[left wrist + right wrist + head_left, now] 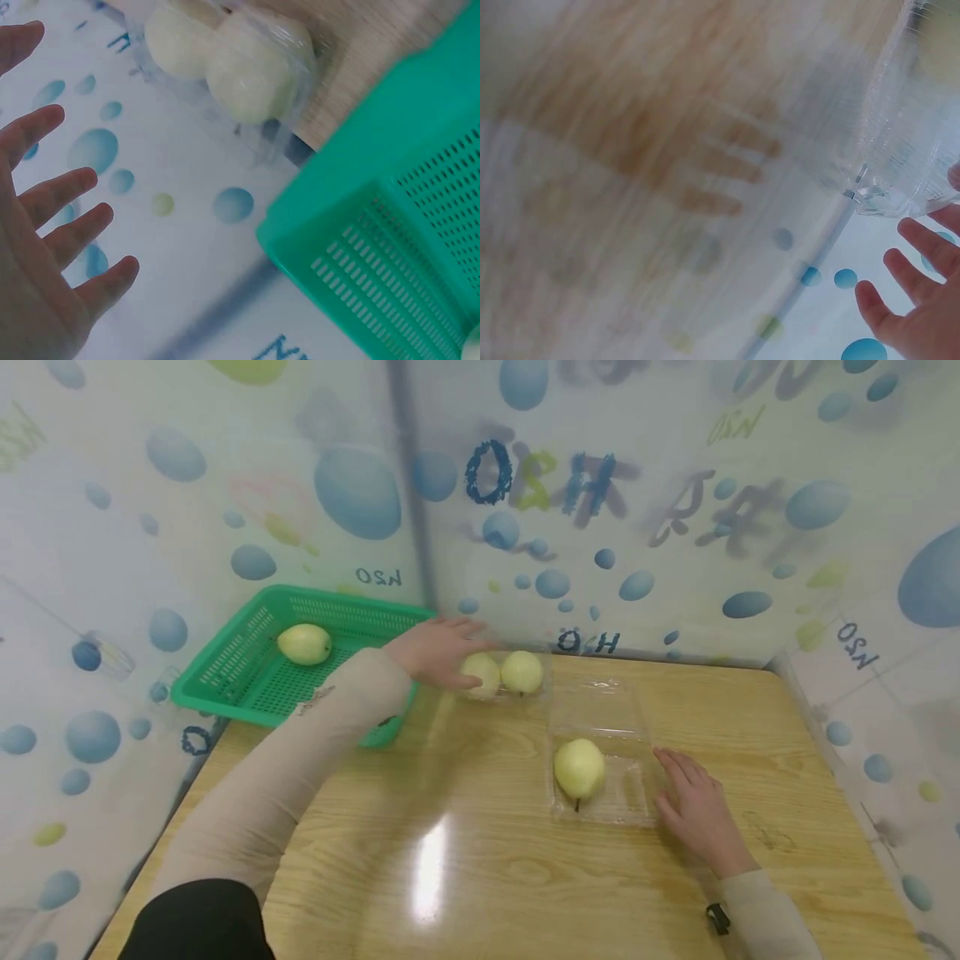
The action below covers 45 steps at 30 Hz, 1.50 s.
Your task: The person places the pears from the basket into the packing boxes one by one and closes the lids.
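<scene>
Reaching forward with fingers spread and holding nothing, the left hand (438,650) hovers at the closed clear box (504,677) of two pears beside the green basket (247,681), while the right hand (697,810) lies flat, fingers straight, against the open clear tray (633,789) holding one pear (579,767).

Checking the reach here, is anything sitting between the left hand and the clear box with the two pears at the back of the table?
Nothing visible. The left hand is open, right beside the clear box holding two pears; the green basket lies to its left, off the path.
</scene>
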Each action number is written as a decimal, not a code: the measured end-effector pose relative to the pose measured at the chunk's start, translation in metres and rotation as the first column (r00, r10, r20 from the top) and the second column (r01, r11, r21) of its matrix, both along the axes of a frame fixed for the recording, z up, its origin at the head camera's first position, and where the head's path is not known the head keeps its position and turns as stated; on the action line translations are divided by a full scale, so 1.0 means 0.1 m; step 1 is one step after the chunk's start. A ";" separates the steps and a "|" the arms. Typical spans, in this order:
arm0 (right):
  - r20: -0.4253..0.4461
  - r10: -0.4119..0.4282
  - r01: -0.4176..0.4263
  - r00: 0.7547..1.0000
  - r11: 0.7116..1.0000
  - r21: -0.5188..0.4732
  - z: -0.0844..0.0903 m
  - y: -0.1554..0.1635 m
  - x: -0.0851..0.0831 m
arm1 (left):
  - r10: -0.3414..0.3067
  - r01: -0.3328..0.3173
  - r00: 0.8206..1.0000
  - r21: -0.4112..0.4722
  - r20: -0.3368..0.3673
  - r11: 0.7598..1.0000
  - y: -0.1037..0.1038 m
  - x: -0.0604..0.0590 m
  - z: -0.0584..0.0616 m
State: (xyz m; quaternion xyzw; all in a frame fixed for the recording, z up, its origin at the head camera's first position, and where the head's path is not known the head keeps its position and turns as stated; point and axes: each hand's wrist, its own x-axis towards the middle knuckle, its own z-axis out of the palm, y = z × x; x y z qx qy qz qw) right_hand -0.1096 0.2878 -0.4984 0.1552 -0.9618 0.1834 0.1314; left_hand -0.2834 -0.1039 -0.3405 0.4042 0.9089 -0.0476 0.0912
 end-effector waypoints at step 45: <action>-0.053 -0.052 0.050 0.997 0.998 -0.037 0.00 -0.09 -0.06 | 0.261 -0.260 0.965 -0.052 0.004 0.964 -0.92 -0.27 0.17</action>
